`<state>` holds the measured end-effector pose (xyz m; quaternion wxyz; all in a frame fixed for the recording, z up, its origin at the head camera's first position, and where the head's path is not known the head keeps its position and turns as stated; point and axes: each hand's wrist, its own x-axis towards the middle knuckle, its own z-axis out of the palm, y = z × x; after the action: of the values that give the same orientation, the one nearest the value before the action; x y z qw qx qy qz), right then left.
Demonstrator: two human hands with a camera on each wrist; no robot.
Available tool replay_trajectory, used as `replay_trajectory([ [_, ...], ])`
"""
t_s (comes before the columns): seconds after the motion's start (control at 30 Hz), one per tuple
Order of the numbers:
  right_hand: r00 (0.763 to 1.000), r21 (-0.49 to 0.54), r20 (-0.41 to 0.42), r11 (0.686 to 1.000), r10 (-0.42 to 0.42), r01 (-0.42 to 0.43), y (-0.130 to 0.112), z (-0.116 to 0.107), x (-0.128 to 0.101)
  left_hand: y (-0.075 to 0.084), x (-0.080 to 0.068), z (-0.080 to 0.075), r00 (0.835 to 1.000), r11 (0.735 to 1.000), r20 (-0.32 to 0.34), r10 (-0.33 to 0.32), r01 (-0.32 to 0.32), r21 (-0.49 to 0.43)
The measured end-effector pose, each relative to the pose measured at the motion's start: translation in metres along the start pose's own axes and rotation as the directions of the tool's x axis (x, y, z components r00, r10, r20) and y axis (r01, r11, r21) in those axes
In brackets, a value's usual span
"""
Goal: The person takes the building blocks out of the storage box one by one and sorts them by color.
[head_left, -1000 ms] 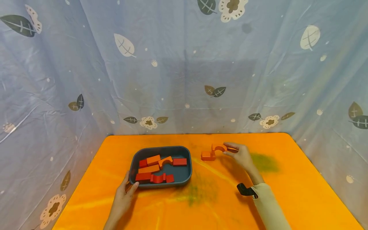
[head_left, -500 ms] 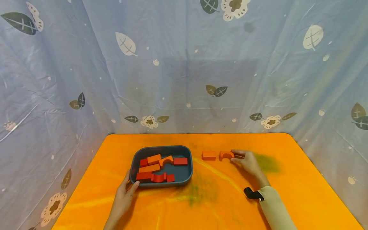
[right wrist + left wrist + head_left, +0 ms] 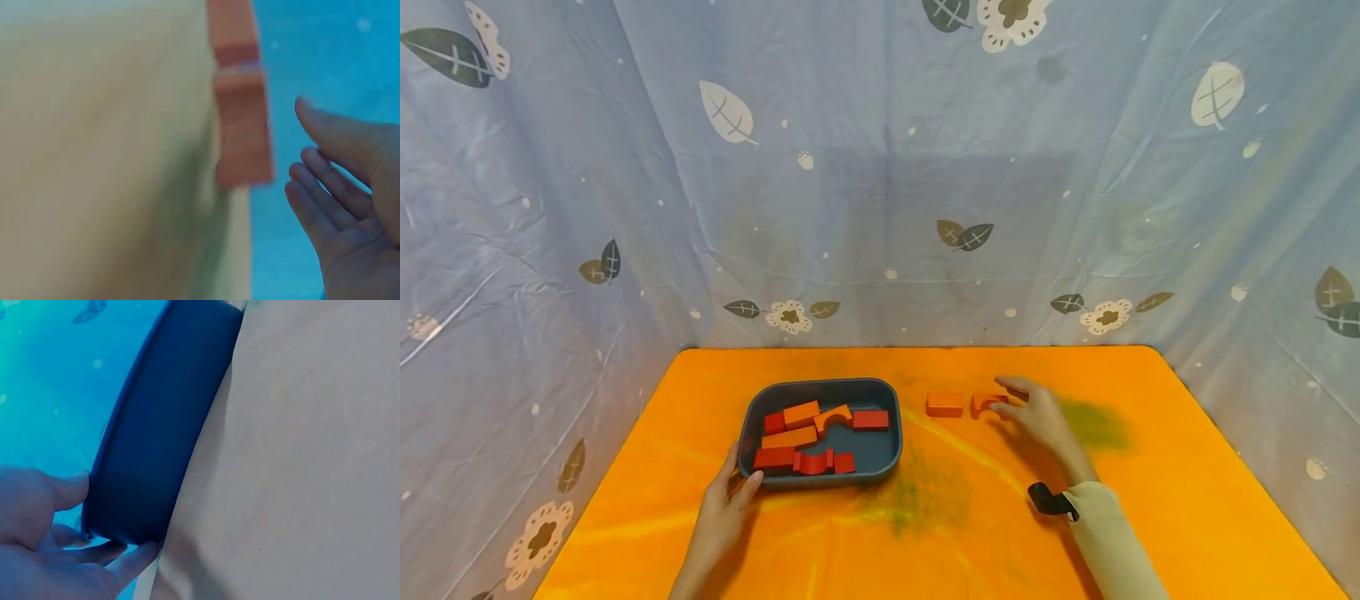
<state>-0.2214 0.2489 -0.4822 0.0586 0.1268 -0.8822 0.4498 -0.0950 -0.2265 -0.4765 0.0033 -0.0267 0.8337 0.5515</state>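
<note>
Arch block (image 3: 982,401): orange, curved cutout, on the desk (image 3: 955,542) right of the tray (image 3: 874,454), just beside right hand's (image 3: 1039,418) parted, empty fingers. Left hand's (image 3: 723,502) fingers grip the tray.

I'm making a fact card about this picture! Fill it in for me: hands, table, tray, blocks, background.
Left hand: grips the near left corner of the dark blue-grey rectangular tray with rounded corners
Right hand: holds nothing, beside the orange arch-shaped block
On the orange tabletop: that arch and an orange rectangular block, a gap between them
In the tray: five red blocks and three orange blocks, one arched in each colour
Background: pale blue curtain printed with leaves and flowers
</note>
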Motion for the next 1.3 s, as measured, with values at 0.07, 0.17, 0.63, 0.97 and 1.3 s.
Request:
replay_trajectory([
  [0.07, 0.999, 0.002, 0.001, 0.999, -0.032, 0.032, -0.014, 0.004, 0.004, 0.001, 0.001, 0.000, 1.000, 1.000, -0.002, 0.004, -0.004, -0.002],
  [0.17, 0.996, 0.010, 0.017, 0.996, -0.093, 0.093, -0.033, 0.013, 0.014, 0.002, 0.001, 0.001, 1.000, 1.000, -0.010, 0.013, -0.013, -0.008],
  [0.63, 0.929, 0.048, 0.304, 0.977, -0.212, 0.208, -0.112, 0.079, 0.048, 0.001, 0.000, 0.002, 0.999, 0.999, -0.028, 0.040, -0.039, 0.015],
  [0.97, 0.844, -0.187, 0.470, 0.905, -0.259, 0.382, -0.139, 0.135, 0.062, 0.003, 0.001, -0.001, 1.000, 1.000, -0.007, 0.021, -0.021, -0.002],
  [1.3, 0.831, -0.287, 0.496, 0.856, -0.252, 0.430, -0.144, 0.170, 0.071, 0.002, 0.000, 0.001, 1.000, 1.000, -0.019, 0.019, -0.019, -0.008],
])
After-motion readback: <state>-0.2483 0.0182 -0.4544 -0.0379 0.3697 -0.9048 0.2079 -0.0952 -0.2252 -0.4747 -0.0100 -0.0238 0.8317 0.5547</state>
